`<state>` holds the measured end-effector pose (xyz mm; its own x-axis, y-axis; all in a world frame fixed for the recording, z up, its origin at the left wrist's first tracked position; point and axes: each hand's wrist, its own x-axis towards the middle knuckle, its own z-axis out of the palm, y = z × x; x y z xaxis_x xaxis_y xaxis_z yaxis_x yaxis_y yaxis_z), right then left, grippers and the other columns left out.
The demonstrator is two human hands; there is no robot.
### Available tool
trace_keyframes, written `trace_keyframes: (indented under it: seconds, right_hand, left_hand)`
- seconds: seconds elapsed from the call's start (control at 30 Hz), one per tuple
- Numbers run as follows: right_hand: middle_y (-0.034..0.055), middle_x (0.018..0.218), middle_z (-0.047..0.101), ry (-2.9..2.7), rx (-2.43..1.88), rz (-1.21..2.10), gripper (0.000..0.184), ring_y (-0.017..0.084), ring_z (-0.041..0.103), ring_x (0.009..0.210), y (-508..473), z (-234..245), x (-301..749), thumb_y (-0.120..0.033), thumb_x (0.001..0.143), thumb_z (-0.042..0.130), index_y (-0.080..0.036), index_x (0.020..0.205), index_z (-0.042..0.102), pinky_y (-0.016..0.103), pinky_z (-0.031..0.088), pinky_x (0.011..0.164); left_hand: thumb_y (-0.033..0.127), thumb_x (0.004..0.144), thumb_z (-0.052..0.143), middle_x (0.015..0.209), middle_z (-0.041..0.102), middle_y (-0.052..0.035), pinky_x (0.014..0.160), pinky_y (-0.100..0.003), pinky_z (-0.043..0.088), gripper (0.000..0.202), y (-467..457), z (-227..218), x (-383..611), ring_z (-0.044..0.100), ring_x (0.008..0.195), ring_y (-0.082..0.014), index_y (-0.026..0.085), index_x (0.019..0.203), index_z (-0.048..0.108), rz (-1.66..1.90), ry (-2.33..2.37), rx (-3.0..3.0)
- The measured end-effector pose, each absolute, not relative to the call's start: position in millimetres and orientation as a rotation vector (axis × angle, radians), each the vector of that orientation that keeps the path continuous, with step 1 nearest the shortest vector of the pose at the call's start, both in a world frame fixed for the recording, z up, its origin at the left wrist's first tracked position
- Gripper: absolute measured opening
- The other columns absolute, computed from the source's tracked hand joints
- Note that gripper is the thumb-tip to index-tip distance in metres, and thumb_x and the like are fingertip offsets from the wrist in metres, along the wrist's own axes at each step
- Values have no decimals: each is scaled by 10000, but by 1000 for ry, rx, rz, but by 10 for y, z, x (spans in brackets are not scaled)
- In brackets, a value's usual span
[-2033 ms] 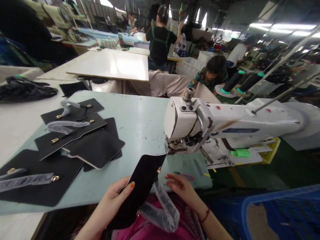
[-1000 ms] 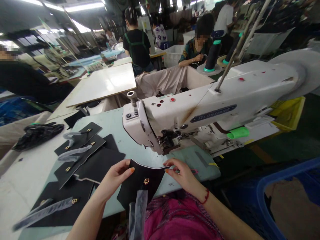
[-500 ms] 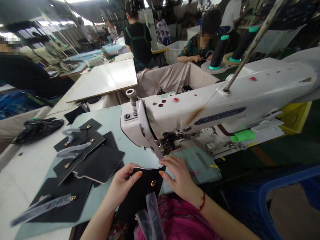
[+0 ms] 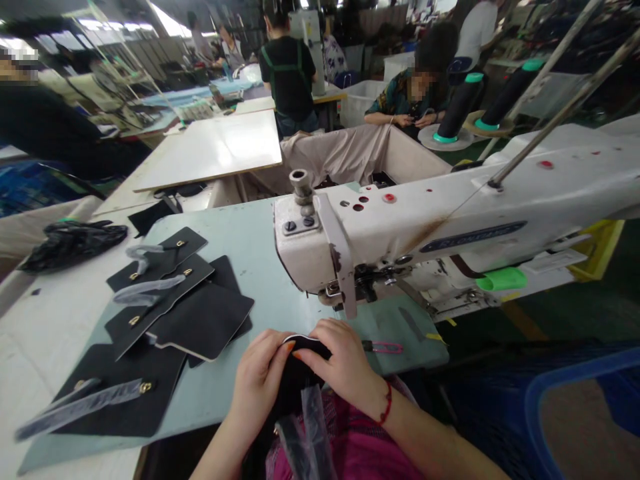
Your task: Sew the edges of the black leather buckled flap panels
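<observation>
My left hand (image 4: 260, 370) and my right hand (image 4: 343, 363) grip the top edge of a black bag panel (image 4: 305, 345), thumbs on the near side and fingers behind. Its pale edge bows upward between the hands. A plastic-wrapped handle (image 4: 315, 417) hangs from the panel over my lap. Beyond my hands stands a white sewing machine (image 4: 310, 247), its head above the pale green work surface (image 4: 245, 230). To the left lie several black panels (image 4: 205, 320), some with gold hardware and plastic-wrapped handles.
Pink-handled snips (image 4: 385, 347) lie right of my hands. A blue basket (image 4: 530, 393) stands at the lower right. Black thread cones (image 4: 460, 107) are behind the machine. A black plastic bag (image 4: 75, 243) sits at the left. A co-worker (image 4: 415, 87) works beyond the cloth-lined bin (image 4: 345, 150).
My hands have drawn closer together, and the panel's edge now curves up more between them. The gold fitting on the panel has gone out of sight. The view has shifted slightly.
</observation>
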<state>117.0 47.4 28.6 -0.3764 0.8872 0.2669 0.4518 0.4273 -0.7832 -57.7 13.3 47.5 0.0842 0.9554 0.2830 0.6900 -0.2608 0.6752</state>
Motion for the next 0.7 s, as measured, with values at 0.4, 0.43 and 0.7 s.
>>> trace_keyframes:
  seconds: [0.4, 0.43, 0.7]
  right_hand:
    - [-11, 677, 547, -1937, -1077, 760, 330, 131, 492, 696, 443, 301, 1101, -382, 925, 616, -175, 678, 548, 270, 305, 660]
    - [-11, 675, 546, -1938, -1070, 759, 341, 130, 488, 694, 441, 302, 1103, -385, 934, 604, -174, 673, 542, 269, 303, 658]
    - [-8, 685, 530, -1959, -1002, 772, 396, 125, 477, 696, 422, 310, 1145, -424, 984, 512, -169, 682, 524, 266, 305, 664]
  left_hand:
    - [121, 951, 511, 776, 631, -10, 673, -217, 448, 136, 96, 551, -610, 588, 713, -126, 177, 951, 635, 989, 1558, 2252]
    - [110, 947, 516, 784, 636, -13, 681, -216, 448, 136, 95, 551, -609, 590, 722, -126, 173, 960, 636, 998, 1557, 2271]
    - [120, 940, 527, 829, 669, -12, 715, -209, 452, 144, 88, 547, -615, 617, 770, -127, 198, 974, 644, 1012, 1535, 2231]
